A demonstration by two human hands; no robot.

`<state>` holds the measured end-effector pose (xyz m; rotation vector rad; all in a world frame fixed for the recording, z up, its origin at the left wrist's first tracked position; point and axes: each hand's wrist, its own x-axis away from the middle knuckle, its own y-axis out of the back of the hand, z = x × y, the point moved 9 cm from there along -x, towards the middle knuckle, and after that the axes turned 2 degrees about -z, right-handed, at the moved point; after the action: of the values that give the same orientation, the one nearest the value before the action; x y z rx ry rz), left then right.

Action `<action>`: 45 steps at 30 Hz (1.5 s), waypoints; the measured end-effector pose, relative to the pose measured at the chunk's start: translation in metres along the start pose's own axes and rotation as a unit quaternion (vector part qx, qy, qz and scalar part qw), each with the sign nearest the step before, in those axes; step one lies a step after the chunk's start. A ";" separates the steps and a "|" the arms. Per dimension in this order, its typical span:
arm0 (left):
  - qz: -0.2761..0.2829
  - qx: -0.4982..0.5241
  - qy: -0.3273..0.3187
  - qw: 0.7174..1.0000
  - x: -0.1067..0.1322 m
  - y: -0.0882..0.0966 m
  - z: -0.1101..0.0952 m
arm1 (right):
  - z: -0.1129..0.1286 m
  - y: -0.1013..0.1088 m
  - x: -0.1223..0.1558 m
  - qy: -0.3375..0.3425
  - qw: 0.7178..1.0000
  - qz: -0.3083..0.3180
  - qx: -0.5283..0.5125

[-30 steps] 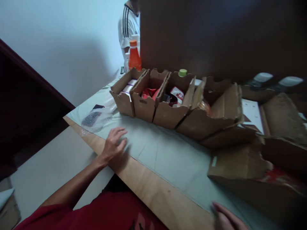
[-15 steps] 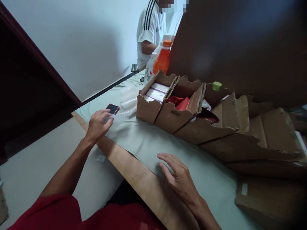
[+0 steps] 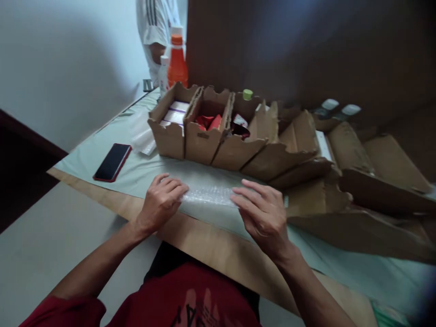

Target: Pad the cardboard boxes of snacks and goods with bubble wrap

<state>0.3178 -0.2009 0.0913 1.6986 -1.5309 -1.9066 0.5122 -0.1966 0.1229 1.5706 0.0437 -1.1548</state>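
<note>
A strip of clear bubble wrap (image 3: 209, 196) lies stretched between my two hands, close above or on the pale green cloth. My left hand (image 3: 164, 196) pinches its left end, fingers bent around the edge. At the right end, my right hand (image 3: 262, 211) holds it with thumb underneath, partly hidden, and fingers over the top. More bubble wrap (image 3: 142, 134) rests on the cloth beyond my left hand. Left of that lies a dark-screened phone (image 3: 113, 162) in a red case.
Cardboard bins (image 3: 200, 145) stand in a row along the back and right, some holding white boxes (image 3: 175, 113) and red packets (image 3: 208, 122). An orange bottle (image 3: 177, 63) is behind them. The table's wooden edge (image 3: 204, 245) runs before me. A person in a white shirt (image 3: 158, 27) stands beyond.
My hands have come together from apart and now both hold a strip of bubble wrap. The left hand has left the phone's side. The view has swung to the right.
</note>
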 end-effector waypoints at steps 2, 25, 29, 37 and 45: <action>-0.034 0.024 -0.022 0.999 -0.007 -0.011 -0.013 | -0.009 0.024 0.029 -0.014 0.998 -0.030 0.054; 0.318 0.062 -0.059 0.944 0.046 -0.153 -0.081 | -0.040 -0.062 0.145 -0.169 0.962 0.215 0.009; 0.225 0.085 -0.029 0.970 0.033 -0.129 -0.065 | -0.066 -0.021 0.171 -0.242 0.956 0.156 0.049; 0.219 0.083 0.022 0.972 0.003 -0.156 -0.040 | -0.109 -0.039 0.148 -0.256 0.929 0.203 0.174; 0.271 0.086 -0.016 0.959 -0.015 -0.160 -0.037 | -0.116 -0.040 0.149 -0.277 0.932 0.177 0.152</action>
<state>0.4291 -0.1374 -0.0118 1.1305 -1.9658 -1.5550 0.6405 -0.1711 -0.0194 1.3807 -0.7938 -1.3099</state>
